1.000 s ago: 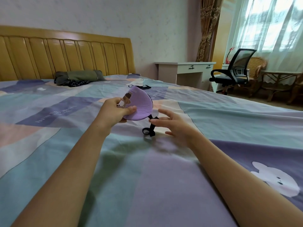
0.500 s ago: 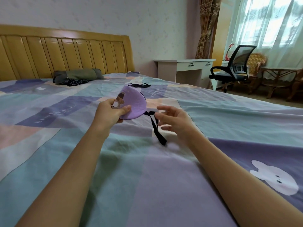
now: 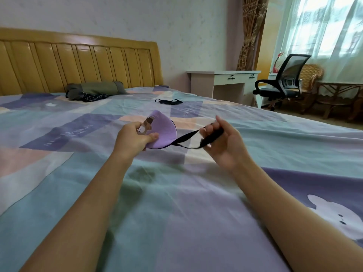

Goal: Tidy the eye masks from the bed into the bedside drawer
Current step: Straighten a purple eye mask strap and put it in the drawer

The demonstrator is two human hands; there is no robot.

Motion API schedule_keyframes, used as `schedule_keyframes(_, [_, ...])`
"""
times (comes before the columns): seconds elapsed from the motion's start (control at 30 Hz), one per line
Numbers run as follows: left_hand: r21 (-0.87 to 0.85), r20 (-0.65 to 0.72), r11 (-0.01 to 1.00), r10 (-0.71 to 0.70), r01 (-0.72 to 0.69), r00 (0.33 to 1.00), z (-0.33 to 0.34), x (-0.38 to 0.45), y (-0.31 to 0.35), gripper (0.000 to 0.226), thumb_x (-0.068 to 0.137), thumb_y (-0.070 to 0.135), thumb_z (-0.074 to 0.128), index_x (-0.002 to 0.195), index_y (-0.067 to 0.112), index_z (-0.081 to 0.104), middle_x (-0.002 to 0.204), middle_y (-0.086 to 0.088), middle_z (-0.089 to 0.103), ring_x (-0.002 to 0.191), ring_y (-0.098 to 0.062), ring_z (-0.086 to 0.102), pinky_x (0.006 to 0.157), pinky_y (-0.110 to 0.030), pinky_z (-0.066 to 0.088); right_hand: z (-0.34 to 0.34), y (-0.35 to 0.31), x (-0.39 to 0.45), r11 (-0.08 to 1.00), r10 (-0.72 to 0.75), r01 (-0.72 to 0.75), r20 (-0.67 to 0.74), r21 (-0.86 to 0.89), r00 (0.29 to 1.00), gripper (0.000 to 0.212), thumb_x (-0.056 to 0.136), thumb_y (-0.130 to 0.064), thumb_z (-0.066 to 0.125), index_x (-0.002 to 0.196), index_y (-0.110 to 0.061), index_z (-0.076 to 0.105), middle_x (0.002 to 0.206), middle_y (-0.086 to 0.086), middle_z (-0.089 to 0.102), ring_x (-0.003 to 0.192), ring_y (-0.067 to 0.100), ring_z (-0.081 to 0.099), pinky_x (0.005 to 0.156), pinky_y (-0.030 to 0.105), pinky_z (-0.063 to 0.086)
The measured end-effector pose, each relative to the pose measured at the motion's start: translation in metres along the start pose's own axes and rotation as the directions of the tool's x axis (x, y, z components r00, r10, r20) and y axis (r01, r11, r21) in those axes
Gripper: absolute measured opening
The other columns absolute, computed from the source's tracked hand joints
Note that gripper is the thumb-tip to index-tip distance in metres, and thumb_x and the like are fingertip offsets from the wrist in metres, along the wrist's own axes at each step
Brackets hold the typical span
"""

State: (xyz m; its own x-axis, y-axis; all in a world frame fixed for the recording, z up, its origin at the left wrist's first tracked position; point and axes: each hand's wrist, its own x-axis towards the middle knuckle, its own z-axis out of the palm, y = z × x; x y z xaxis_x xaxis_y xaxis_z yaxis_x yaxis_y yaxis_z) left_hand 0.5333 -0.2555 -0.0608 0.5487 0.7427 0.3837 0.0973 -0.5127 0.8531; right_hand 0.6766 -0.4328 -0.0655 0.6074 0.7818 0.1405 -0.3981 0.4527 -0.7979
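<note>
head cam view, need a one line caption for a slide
Left hand holds a purple eye mask while the right hand gathers its black strap; a black eye mask lies further up the bed.

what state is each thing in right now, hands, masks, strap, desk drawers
left hand: grip on the purple eye mask, holding it above the bed
purple eye mask: folded, lifted off the bedspread
right hand: fingers curled round the black strap
black strap: pulled out sideways from the mask
black eye mask: lying flat on the bed, untouched
desk drawers: closed
</note>
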Motion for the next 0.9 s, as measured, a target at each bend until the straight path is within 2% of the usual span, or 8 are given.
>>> schedule_keyframes(0.1, [0.001, 0.1, 1.0, -0.011, 0.011, 0.995, 0.003, -0.003, 0.001, 0.02, 0.077, 0.013, 0.078, 0.09, 0.01, 0.063, 0.075, -0.004, 0.054, 0.073, -0.021, 0.053, 0.061, -0.03, 0.051, -0.003, -0.004, 0.001, 0.989, -0.08, 0.074, 0.037, 0.131, 0.996, 0.029, 0.094, -0.019, 0.04, 0.111, -0.02, 0.062, 0.115, -0.002, 0.07, 0.109, 0.014, 0.065, 0.095, 0.037, 0.045])
schedule_keyframes(0.17, [-0.05, 0.151, 0.998, -0.022, 0.03, 0.988, 0.004, -0.006, 0.006, 0.018, 0.077, 0.012, 0.078, 0.084, 0.014, 0.061, 0.072, -0.002, 0.053, 0.069, -0.018, 0.053, 0.065, -0.031, 0.052, -0.009, 0.003, 0.005, 0.949, -0.166, 0.155, -0.015, -0.274, 0.986, 0.048, 0.09, -0.006, 0.039, 0.13, -0.029, 0.052, 0.128, -0.01, 0.06, 0.12, 0.015, 0.057, 0.095, 0.037, 0.043])
schedule_keyframes(0.23, [-0.081, 0.178, 0.996, -0.016, 0.031, 0.984, 0.005, -0.008, 0.013, 0.019, 0.077, 0.011, 0.077, 0.08, 0.018, 0.06, 0.074, -0.001, 0.054, 0.068, -0.016, 0.053, 0.065, -0.03, 0.051, -0.013, 0.014, 0.006, 0.647, -0.318, 0.209, -0.011, -0.733, 0.948, 0.062, 0.087, 0.001, 0.044, 0.136, -0.037, 0.046, 0.129, -0.013, 0.056, 0.12, 0.018, 0.058, 0.093, 0.031, 0.045])
schedule_keyframes(0.43, [-0.059, 0.104, 0.997, 0.053, -0.047, 0.993, -0.002, -0.011, 0.016, 0.017, 0.077, 0.008, 0.077, 0.08, 0.018, 0.063, 0.077, -0.002, 0.059, 0.072, -0.018, 0.056, 0.062, -0.031, 0.051, -0.009, 0.022, -0.004, -0.041, -0.224, 0.155, 0.16, -0.987, 0.961, 0.049, 0.074, -0.058, 0.063, 0.118, -0.037, 0.062, 0.061, -0.017, 0.07, 0.053, 0.0, 0.059, 0.063, 0.026, 0.05])
schedule_keyframes(0.53, [-0.038, 0.025, 0.998, 0.055, -0.054, 0.998, -0.004, -0.009, 0.012, 0.017, 0.078, 0.01, 0.076, 0.092, 0.009, 0.067, 0.081, -0.009, 0.061, 0.074, -0.022, 0.056, 0.062, -0.031, 0.05, -0.003, 0.01, -0.013, 0.167, -0.059, 0.145, 0.137, -0.975, 0.989, 0.03, 0.08, -0.044, 0.069, 0.075, -0.015, 0.075, 0.048, -0.004, 0.066, 0.041, 0.008, 0.056, 0.051, 0.021, 0.045])
schedule_keyframes(0.67, [-0.034, -0.099, 0.998, 0.04, -0.043, 0.994, -0.013, -0.001, 0.002, 0.017, 0.078, 0.012, 0.077, 0.09, 0.012, 0.065, 0.079, -0.011, 0.058, 0.07, -0.024, 0.054, 0.068, -0.039, 0.049, 0.002, -0.002, -0.021, 0.641, 0.148, 0.073, 0.216, -0.764, 0.965, 0.042, 0.093, -0.025, 0.056, 0.058, -0.004, 0.065, 0.042, 0.004, 0.058, 0.036, 0.015, 0.05, 0.051, 0.023, 0.047])
schedule_keyframes(0.8, [-0.012, -0.031, 1.0, 0.015, -0.016, 0.999, -0.012, -0.003, -0.001, 0.022, 0.078, 0.011, 0.077, 0.096, 0.005, 0.066, 0.079, -0.009, 0.058, 0.067, -0.022, 0.053, 0.054, -0.025, 0.048, 0.009, -0.008, -0.019, 0.97, 0.125, -0.039, 0.357, -0.238, 0.926, 0.031, 0.09, -0.014, 0.039, 0.081, 0.0, 0.065, 0.047, 0.003, 0.059, 0.039, 0.012, 0.052, 0.085, 0.031, 0.053])
schedule_keyframes(0.9, [-0.06, 0.038, 0.998, 0.004, -0.001, 0.999, -0.006, -0.006, 0.005, 0.022, 0.079, 0.009, 0.076, 0.098, 0.006, 0.064, 0.074, -0.004, 0.055, 0.063, -0.014, 0.051, 0.041, -0.008, 0.038, 0.007, -0.003, -0.012, 0.999, -0.01, -0.002, 0.273, 0.044, 0.962, 0.036, 0.082, 0.0, 0.04, 0.106, -0.006, 0.066, 0.096, 0.01, 0.074, 0.058, 0.014, 0.067, 0.089, 0.029, 0.054])
